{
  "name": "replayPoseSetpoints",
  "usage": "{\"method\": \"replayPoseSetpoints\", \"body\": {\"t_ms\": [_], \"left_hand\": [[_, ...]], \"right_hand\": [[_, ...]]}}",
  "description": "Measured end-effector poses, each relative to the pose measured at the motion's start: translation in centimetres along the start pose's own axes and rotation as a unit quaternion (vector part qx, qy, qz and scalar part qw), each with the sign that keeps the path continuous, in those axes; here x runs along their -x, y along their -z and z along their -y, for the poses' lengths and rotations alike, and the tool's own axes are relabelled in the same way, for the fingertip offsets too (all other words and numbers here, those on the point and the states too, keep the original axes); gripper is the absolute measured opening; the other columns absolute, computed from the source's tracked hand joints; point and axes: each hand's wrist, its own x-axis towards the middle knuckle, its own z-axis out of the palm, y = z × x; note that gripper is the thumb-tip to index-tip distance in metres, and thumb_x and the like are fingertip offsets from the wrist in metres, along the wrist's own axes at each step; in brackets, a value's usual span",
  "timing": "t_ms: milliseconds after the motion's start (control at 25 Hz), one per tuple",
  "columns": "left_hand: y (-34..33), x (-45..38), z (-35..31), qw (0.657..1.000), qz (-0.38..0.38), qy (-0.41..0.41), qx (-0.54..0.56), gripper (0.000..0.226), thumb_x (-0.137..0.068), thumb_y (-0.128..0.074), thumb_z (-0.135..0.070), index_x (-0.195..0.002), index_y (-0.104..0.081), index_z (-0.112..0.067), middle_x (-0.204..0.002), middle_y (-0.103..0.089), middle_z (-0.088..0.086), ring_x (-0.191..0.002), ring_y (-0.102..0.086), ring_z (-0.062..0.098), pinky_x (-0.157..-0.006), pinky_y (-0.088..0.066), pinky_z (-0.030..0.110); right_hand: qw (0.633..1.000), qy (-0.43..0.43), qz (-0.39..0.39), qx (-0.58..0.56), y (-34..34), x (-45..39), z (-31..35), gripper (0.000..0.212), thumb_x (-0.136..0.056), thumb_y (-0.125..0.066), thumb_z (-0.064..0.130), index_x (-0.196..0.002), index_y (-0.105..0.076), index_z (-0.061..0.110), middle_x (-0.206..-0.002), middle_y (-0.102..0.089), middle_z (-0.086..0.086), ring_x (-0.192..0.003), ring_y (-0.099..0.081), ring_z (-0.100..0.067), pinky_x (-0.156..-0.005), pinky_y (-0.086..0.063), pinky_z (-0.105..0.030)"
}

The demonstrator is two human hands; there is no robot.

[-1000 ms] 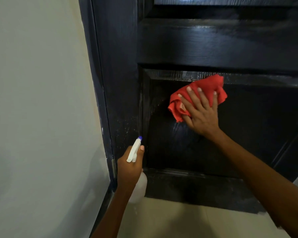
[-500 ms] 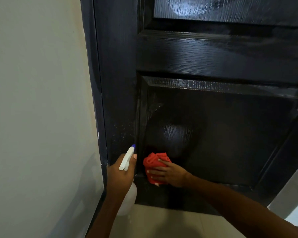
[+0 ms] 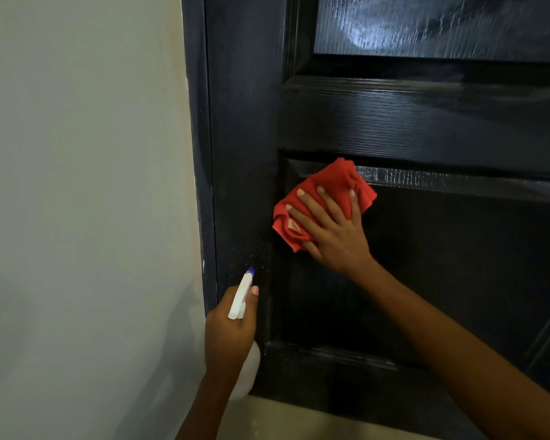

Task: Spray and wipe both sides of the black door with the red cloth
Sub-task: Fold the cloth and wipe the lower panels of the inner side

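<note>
Fingers of the right hand point(image 3: 334, 230) lie spread and straight, pressing the red cloth point(image 3: 323, 198) flat against the black door point(image 3: 426, 128) at its lower panel's upper left corner. Left hand point(image 3: 229, 338) (lower, near the frame) grips a spray bottle point(image 3: 240, 300), nozzle toward the door.

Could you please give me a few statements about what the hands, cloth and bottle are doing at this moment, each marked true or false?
1. The right hand presses the red cloth flat against the black door. True.
2. The cloth sits at the bottom edge of the lower panel. False: it is at the panel's upper left corner.
3. The left hand grips a white spray bottle. True.
4. The bottle's nozzle is red. False: its tip is blue.
</note>
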Motion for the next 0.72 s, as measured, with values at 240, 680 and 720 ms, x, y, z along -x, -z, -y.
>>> {"method": "replayPoseSetpoints", "body": {"t_ms": [240, 680, 720], "left_hand": [[1.7, -0.6, 1.8, 1.000, -0.015, 0.010, -0.024, 0.027, -0.091, -0.062, -0.039, -0.113, -0.059, -0.022, -0.077, -0.066, 0.004, -0.066, -0.067, 0.028, -0.062, -0.058, 0.038], [4.1, -0.3, 4.1, 0.999, -0.025, 0.048, -0.002, 0.021, -0.099, -0.063, -0.017, -0.116, -0.061, -0.007, -0.088, -0.065, -0.002, -0.068, -0.064, 0.005, -0.073, -0.058, 0.021], [4.5, -0.2, 4.4, 0.999, -0.024, 0.041, 0.001, 0.020, -0.097, -0.065, -0.023, -0.112, -0.060, -0.011, -0.085, -0.063, -0.005, -0.067, -0.066, 0.001, -0.078, -0.059, 0.030]], "right_hand": [[0.909, 0.316, 0.271, 0.015, -5.3, 11.4, 7.6, 0.087, -0.081, -0.074, 0.045, -0.158, -0.037, 0.028, -0.166, -0.031, -0.003, -0.155, -0.022, -0.026, -0.120, 0.023, -0.058], [1.000, -0.001, -0.021, -0.014, -1.2, -6.3, 5.2, 0.068, -0.097, -0.053, 0.038, -0.161, -0.030, 0.031, -0.170, -0.022, -0.005, -0.157, -0.015, -0.032, -0.122, -0.005, -0.066], [1.000, 0.017, -0.010, -0.013, -2.1, -5.7, 6.5, 0.071, -0.095, -0.052, 0.034, -0.162, -0.028, 0.030, -0.170, -0.020, -0.005, -0.157, -0.012, -0.033, -0.122, -0.001, -0.065]]}}
